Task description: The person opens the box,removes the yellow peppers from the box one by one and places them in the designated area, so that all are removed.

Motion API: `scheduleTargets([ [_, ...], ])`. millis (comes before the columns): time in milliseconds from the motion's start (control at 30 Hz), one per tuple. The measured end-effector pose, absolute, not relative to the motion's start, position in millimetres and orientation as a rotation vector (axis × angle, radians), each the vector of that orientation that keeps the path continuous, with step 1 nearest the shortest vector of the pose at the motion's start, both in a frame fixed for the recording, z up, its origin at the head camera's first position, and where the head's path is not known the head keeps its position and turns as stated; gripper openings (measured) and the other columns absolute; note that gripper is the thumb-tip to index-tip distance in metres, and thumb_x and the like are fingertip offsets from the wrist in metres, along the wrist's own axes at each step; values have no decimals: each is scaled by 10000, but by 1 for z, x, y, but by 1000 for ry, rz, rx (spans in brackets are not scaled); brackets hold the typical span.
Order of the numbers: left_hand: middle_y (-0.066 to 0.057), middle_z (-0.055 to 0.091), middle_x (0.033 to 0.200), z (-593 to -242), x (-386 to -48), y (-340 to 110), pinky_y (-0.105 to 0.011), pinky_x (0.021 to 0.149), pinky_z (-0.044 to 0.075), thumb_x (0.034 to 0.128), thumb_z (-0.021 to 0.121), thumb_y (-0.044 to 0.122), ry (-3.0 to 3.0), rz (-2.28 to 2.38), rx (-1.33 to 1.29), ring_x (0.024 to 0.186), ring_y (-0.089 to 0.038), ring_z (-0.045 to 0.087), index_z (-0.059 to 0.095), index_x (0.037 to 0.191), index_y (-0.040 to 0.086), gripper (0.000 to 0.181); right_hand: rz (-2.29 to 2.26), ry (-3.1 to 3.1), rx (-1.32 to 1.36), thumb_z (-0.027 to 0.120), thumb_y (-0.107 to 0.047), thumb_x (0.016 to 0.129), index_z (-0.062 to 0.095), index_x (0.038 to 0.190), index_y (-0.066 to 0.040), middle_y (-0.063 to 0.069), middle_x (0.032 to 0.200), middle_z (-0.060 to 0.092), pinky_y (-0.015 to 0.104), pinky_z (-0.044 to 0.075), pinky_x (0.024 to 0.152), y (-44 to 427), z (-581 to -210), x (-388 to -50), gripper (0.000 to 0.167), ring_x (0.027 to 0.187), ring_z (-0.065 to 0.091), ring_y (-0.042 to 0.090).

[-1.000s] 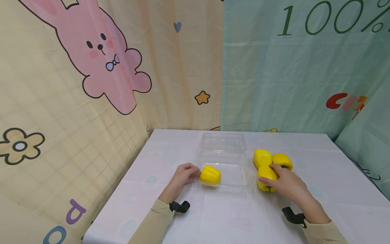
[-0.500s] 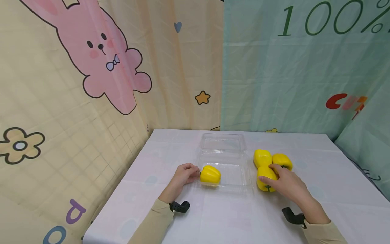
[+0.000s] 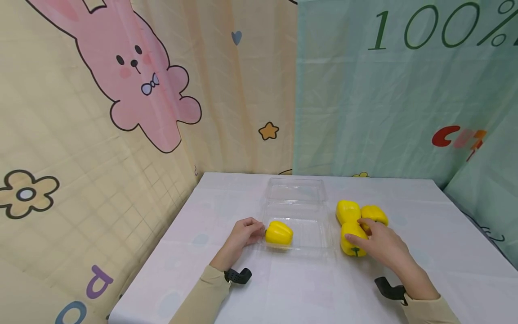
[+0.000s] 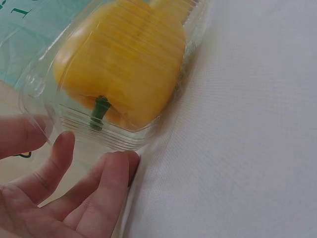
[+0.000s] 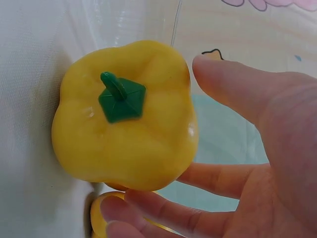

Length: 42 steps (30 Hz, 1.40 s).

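A clear plastic clamshell container (image 3: 310,233) lies unfolded on the table, its lid (image 3: 295,190) spread toward the back. One yellow bell pepper (image 3: 279,233) lies in its left front part, green stem (image 4: 100,110) toward my left hand (image 3: 244,235). That hand pinches the container's left rim between thumb and fingers. To the right of the container, my right hand (image 3: 383,245) holds another yellow bell pepper (image 5: 124,144), thumb on one side and fingers on the other. This pepper still stands against the table, stem facing me. Two more yellow peppers (image 3: 348,211) touch or nearly touch it from behind.
A white cloth covers the table (image 3: 291,288). Behind it hang a beige curtain (image 3: 243,90) with a pink rabbit and a green curtain (image 3: 364,108). Each wrist carries a black camera mount (image 3: 238,276).
Both hands keep their places and holds. Only a very slight shift of the head view shows; the peppers and the container stay where they were.
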<state>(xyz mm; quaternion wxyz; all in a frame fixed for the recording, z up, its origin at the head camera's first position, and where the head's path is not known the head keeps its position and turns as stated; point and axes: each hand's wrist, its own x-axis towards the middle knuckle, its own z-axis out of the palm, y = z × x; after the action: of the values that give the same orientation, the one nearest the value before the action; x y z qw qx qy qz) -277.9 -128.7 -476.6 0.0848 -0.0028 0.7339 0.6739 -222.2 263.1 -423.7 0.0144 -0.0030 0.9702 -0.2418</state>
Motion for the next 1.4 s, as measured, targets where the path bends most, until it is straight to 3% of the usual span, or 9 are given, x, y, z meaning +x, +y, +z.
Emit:
scheduleTargets([
  [400,-110,710,1028,-475,-278,-128,-382,889,555,968,674,277,2184,2005,-6,951,-241,672,678,1015,4,277,-756,3069,-78,660,-727,817,486,1428,3,310,1291,580,614,495,821,262,-408,-226,967,1094,570,439],
  [667,-100,711,1014,-477,-280,-130,-361,864,558,965,679,283,2189,2003,-11,932,-227,670,687,979,29,255,-827,3103,-193,661,-716,825,516,1410,-28,240,1219,603,501,529,751,256,-396,-225,915,990,596,346],
  [900,-102,710,1007,-478,-279,-130,-351,851,563,966,673,277,2192,2000,-3,925,-226,669,690,977,27,251,-957,3069,-250,699,-674,825,525,1412,-61,214,1256,594,377,556,694,244,-391,-227,867,968,598,287],
  [1133,-96,708,997,-477,-279,-130,-359,856,564,972,668,273,2195,2003,-7,918,-214,676,683,993,21,254,-1004,3082,-349,699,-627,857,529,1426,-108,172,1274,602,454,557,786,231,-390,-228,789,1045,602,332],
  [1400,-95,712,1005,-480,-279,-131,-357,852,562,964,673,285,2186,2007,-1,937,-223,676,685,970,39,246,-1059,3114,-469,689,-657,844,566,1403,-148,105,1241,621,458,546,829,210,-396,-229,766,1021,612,296],
])
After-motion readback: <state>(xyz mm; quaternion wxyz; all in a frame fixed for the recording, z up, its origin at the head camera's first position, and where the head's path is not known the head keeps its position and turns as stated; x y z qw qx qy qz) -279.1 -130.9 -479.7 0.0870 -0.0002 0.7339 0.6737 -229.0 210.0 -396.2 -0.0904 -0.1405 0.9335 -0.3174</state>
